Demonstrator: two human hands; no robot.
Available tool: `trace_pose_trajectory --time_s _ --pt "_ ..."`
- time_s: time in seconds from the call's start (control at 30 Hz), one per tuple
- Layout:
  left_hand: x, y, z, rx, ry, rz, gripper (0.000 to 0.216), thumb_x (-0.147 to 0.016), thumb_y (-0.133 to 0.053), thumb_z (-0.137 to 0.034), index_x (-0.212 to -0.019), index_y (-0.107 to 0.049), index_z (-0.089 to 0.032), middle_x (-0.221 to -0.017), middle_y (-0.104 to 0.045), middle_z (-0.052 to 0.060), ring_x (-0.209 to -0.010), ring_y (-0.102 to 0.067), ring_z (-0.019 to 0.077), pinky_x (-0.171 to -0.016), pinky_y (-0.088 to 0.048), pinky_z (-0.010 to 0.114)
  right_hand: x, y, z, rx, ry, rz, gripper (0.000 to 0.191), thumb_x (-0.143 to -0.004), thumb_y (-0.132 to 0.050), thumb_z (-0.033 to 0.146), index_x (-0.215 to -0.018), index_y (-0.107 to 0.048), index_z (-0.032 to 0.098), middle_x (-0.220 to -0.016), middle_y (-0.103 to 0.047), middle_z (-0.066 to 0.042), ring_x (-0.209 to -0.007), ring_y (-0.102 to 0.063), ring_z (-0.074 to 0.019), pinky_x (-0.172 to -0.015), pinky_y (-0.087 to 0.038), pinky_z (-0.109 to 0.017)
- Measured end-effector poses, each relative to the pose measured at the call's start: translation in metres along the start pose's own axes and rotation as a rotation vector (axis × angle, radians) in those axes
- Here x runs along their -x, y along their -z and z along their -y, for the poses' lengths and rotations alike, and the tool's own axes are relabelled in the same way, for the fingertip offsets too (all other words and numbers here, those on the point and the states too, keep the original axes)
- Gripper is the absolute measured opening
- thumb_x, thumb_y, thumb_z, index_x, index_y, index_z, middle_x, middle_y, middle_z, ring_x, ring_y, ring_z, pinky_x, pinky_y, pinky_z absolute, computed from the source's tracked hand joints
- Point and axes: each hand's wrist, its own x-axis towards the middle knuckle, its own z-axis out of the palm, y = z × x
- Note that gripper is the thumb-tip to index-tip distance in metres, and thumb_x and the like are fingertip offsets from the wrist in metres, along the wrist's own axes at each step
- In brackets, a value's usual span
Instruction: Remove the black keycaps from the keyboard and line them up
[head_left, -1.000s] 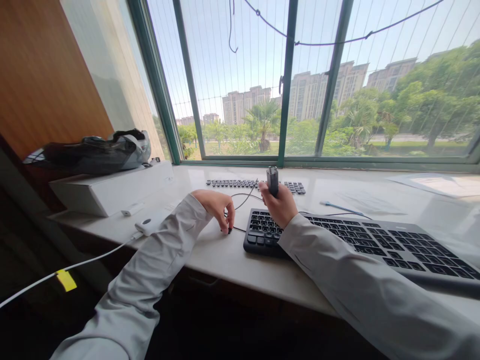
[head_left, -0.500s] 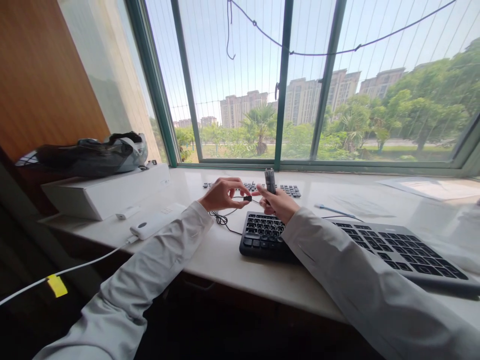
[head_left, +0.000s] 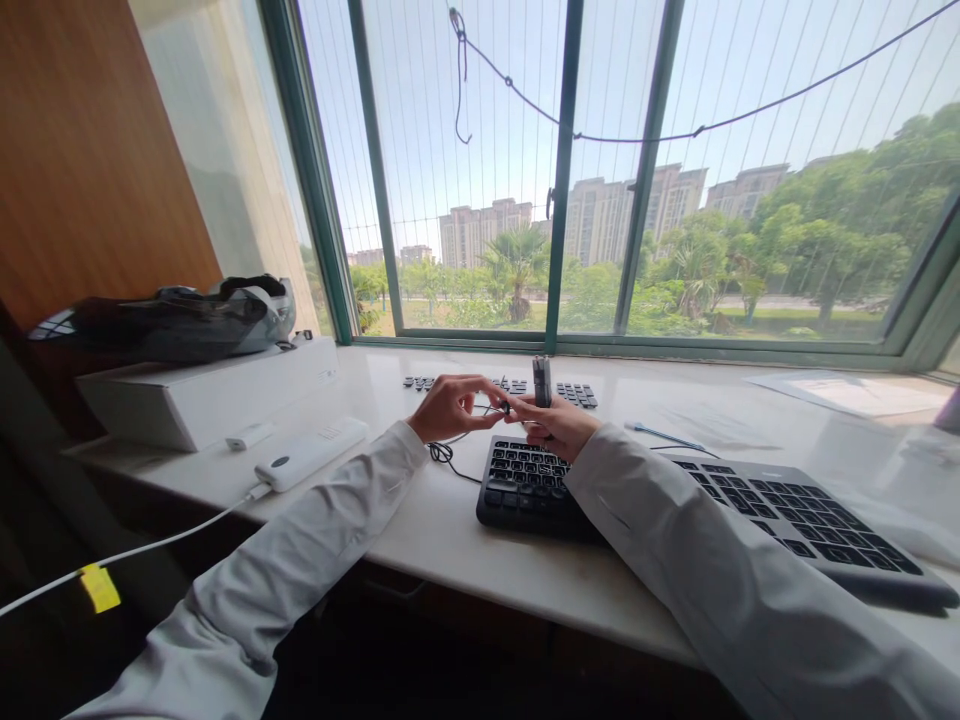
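Observation:
My left hand [head_left: 448, 404] is raised over the white sill and pinches the small black plug of a thin black cable [head_left: 444, 455], whose slack loops down onto the sill. My right hand [head_left: 559, 424] is closed round a small dark upright device [head_left: 541, 380], holding it above the left end of a black keyboard [head_left: 750, 495]. The plug sits right beside the device, between the two hands; whether they touch is unclear. Both arms wear pale grey sleeves.
A second, smaller keyboard [head_left: 577, 393] lies behind the hands near the window. At left stand a white box [head_left: 202, 395] with a dark bag [head_left: 165, 318] on top, and a white power bank [head_left: 307, 453] with a white cable. A blue pen [head_left: 660, 435] and paper [head_left: 855, 392] lie at right.
My left hand lifted the cable plug off the sill and brought it across to the device in my right hand. The right hand stayed over the keyboard's left end.

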Motion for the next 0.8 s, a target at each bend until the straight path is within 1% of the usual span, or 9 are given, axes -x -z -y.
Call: trace_pose_trajectory --time_s 0.1,0.17,0.23,0.3,0.37,0.47,0.57,0.8 --pt "0.001 -0.002 0.0 0.049 0.054 -0.002 0.024 -0.076 -0.076 -0.032 -0.093 -0.073 -0.015 -0.076 -0.073 0.002 -0.04 -0.045 0.0016 -0.04 -0.036 0.014 -0.002 0.002 -0.002 0.09 0.09 -0.025 0.047 -0.063 -0.084 0.047 -0.092 -0.067 0.015 -0.069 -0.067 -0.002 -0.042 -0.029 -0.0015 -0.041 -0.027 -0.018" --pt "0.002 -0.005 0.0 0.117 0.142 0.005 0.028 -0.076 -0.076 -0.035 -0.097 -0.072 -0.015 -0.079 -0.074 0.003 -0.039 -0.046 0.0018 -0.038 -0.036 0.014 -0.002 0.003 -0.003 0.194 0.171 -0.094 0.051 -0.06 -0.084 0.049 -0.093 -0.066 0.016 -0.065 -0.065 0.0 -0.044 -0.035 -0.0034 -0.042 -0.028 -0.02" --pt "0.002 -0.007 -0.001 0.217 0.259 0.006 0.033 -0.078 -0.075 -0.039 -0.099 -0.071 -0.014 -0.085 -0.075 0.006 -0.038 -0.049 0.0026 -0.035 -0.038 0.015 -0.001 0.003 -0.002 0.303 0.262 -0.171 0.053 -0.059 -0.084 0.049 -0.098 -0.068 0.016 -0.063 -0.064 0.001 -0.047 -0.043 -0.0062 -0.044 -0.032 -0.021" --pt "0.002 -0.009 -0.001 0.315 0.361 -0.005 0.039 -0.079 -0.073 -0.044 -0.102 -0.068 -0.013 -0.092 -0.074 0.008 -0.039 -0.051 0.0036 -0.034 -0.04 0.016 0.0 0.002 0.001 0.377 0.338 -0.208 0.056 -0.061 -0.082 0.05 -0.104 -0.07 0.016 -0.068 -0.068 -0.001 -0.052 -0.051 -0.0093 -0.048 -0.038 -0.023" --pt "0.001 -0.011 -0.002 0.379 0.416 -0.03 0.043 -0.078 -0.073 -0.046 -0.105 -0.066 -0.013 -0.096 -0.073 0.01 -0.039 -0.053 0.0041 -0.032 -0.042 0.016 0.003 0.002 0.003 0.406 0.381 -0.206 0.059 -0.063 -0.08 0.05 -0.109 -0.071 0.015 -0.075 -0.072 -0.005 -0.059 -0.059 -0.0131 -0.054 -0.043 -0.026" --pt "0.001 -0.011 0.0 0.426 0.427 -0.043 0.046 -0.077 -0.075 -0.045 -0.107 -0.064 -0.012 -0.099 -0.072 0.011 -0.041 -0.055 0.0049 -0.033 -0.044 0.016 0.004 0.001 0.005 0.383 0.415 -0.189 0.06 -0.063 -0.08 0.05 -0.111 -0.071 0.015 -0.085 -0.075 -0.009 -0.07 -0.066 -0.0181 -0.061 -0.05 -0.029" --pt "0.002 -0.011 0.002 0.45 0.404 -0.025 0.045 -0.078 -0.075 -0.042 -0.109 -0.062 -0.013 -0.101 -0.072 0.011 -0.044 -0.058 0.0054 -0.035 -0.047 0.016 0.002 0.002 0.002 0.372 0.446 -0.191 0.057 -0.063 -0.08 0.047 -0.109 -0.071 0.015 -0.09 -0.076 -0.011 -0.078 -0.069 -0.0212 -0.068 -0.053 -0.032" --pt "0.004 -0.013 0.009 0.437 0.342 0.01 0.039 -0.08 -0.073 -0.039 -0.108 -0.062 -0.014 -0.109 -0.07 0.012 -0.045 -0.059 0.0047 -0.037 -0.048 0.016 -0.002 0.006 -0.002 0.476 0.472 -0.276 0.05 -0.066 -0.08 0.042 -0.109 -0.071 0.018 -0.085 -0.076 -0.008 -0.077 -0.07 -0.0217 -0.073 -0.053 -0.034"
